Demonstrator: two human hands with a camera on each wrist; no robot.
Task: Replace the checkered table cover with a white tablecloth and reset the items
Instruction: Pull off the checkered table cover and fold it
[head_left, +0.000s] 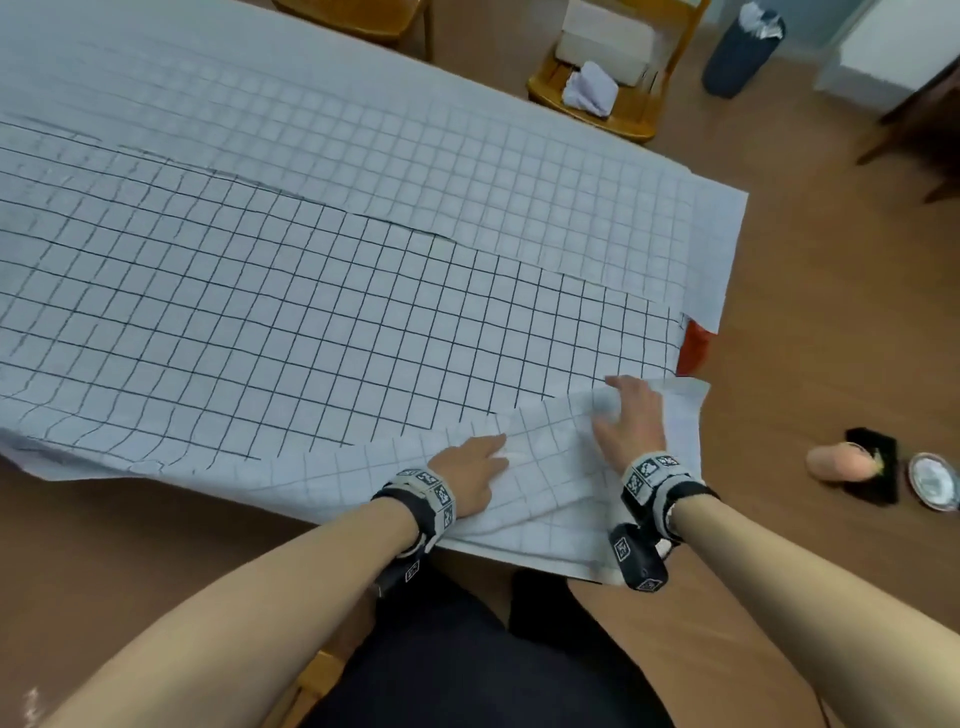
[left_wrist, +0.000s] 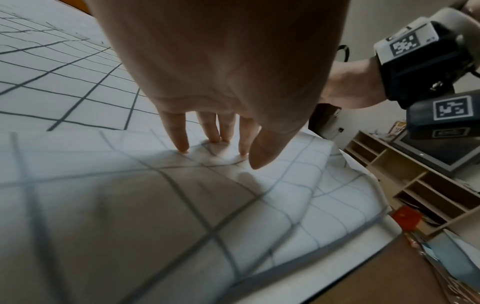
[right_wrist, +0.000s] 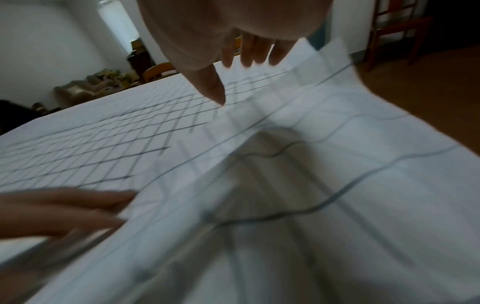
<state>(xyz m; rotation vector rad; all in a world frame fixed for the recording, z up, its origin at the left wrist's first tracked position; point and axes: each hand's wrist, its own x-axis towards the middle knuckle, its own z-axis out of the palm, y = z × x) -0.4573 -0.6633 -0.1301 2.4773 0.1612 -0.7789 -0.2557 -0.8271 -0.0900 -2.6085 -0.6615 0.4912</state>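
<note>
The checkered table cover (head_left: 291, 291) lies spread over the table, white with dark grid lines. Its far strip and its near edge are folded over, showing a paler underside (head_left: 540, 488). My left hand (head_left: 475, 470) rests flat on the near fold, and in the left wrist view the fingertips (left_wrist: 183, 147) press into the cloth (left_wrist: 130, 205). My right hand (head_left: 631, 415) lies spread on the same fold near the table's right corner, fingers straight. The right wrist view is blurred and shows those fingers (right_wrist: 249, 53) extended above the cover (right_wrist: 311, 185). No white tablecloth is in view.
A wooden chair (head_left: 597, 88) with a box and crumpled cloth stands beyond the table. A dark bin (head_left: 740, 52) is at the far right. On the floor to my right lie a peach-coloured object on a black pad (head_left: 852, 465) and a round dish (head_left: 935, 480). Something red (head_left: 693, 345) shows under the corner.
</note>
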